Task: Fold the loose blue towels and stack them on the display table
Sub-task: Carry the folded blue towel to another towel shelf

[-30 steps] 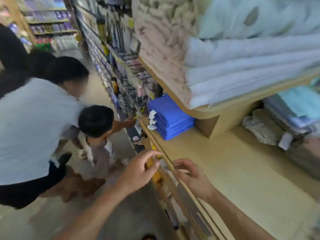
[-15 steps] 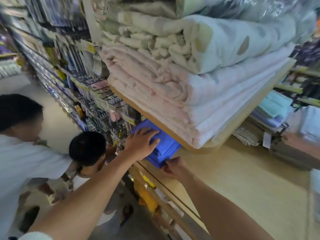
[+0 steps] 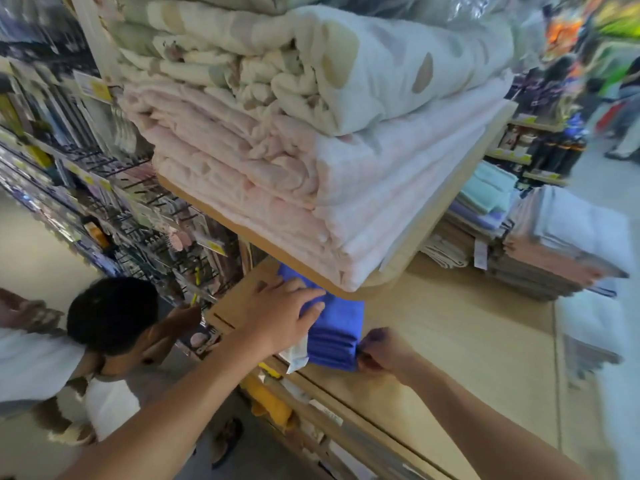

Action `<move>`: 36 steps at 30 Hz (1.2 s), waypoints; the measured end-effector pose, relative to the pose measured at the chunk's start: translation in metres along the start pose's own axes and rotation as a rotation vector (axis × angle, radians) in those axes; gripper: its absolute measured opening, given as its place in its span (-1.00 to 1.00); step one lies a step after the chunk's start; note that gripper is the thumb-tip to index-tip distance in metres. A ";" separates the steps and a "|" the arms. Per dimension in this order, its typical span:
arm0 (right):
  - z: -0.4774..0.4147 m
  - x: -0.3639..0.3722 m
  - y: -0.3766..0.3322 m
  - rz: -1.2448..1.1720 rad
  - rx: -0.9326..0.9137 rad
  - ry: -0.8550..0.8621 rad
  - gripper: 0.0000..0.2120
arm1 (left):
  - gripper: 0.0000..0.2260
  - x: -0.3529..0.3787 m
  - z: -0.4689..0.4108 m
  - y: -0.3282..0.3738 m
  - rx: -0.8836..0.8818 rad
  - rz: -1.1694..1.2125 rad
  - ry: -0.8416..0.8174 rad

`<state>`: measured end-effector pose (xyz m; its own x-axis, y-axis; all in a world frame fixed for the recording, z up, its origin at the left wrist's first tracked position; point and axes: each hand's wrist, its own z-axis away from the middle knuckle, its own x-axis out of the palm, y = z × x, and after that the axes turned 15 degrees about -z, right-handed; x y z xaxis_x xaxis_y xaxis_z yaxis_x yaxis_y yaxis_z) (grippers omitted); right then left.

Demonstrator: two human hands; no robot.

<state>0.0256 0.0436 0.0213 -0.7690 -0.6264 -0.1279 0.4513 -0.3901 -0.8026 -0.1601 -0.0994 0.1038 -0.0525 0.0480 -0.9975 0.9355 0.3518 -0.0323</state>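
Note:
A stack of folded blue towels (image 3: 337, 336) lies on the wooden display table (image 3: 450, 348), partly tucked under an upper shelf. White paper tags (image 3: 296, 355) hang at the stack's left front corner. My left hand (image 3: 280, 313) lies flat on top of the stack, fingers straight. My right hand (image 3: 381, 349) touches the stack's front right corner with curled fingers that seem to pinch the towel edges.
The upper shelf (image 3: 433, 216) holds thick pink and cream blankets (image 3: 304, 140) just above the blue stack. More folded towels (image 3: 561, 244) sit at the table's right. A crouching person (image 3: 110, 317) and racks of hanging goods (image 3: 104, 188) fill the aisle on the left.
Both hands have gone from the table's front edge to the blue stack. The left hand has settled on top and the right has come to the front corner. The view has moved closer.

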 end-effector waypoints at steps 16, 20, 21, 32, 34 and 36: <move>0.103 -0.164 0.065 0.169 0.155 0.151 -0.91 | -0.61 0.015 0.002 0.201 0.149 0.073 0.293; 0.096 -0.157 0.069 -0.210 0.183 0.295 -0.77 | -0.28 0.033 0.008 0.197 0.083 0.157 0.101; 0.096 -0.155 0.069 -0.314 0.202 0.286 -0.68 | -0.21 0.037 0.010 0.195 0.080 0.197 0.068; 0.104 -0.117 0.051 -0.724 0.071 -0.162 -0.28 | -0.07 0.045 0.007 0.138 0.058 0.815 -0.053; 0.107 -0.110 0.048 -0.733 0.020 -0.156 -0.32 | -0.05 0.048 0.009 0.138 0.061 0.880 -0.043; 0.114 -0.109 0.047 -0.821 0.010 -0.180 -0.44 | 0.02 0.049 0.009 0.142 0.051 0.929 -0.031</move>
<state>0.1817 0.0165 0.0642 -0.7713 -0.2385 0.5901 -0.2154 -0.7746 -0.5946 -0.0269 -0.0560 0.0497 0.7341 0.2642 -0.6256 0.6115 0.1435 0.7781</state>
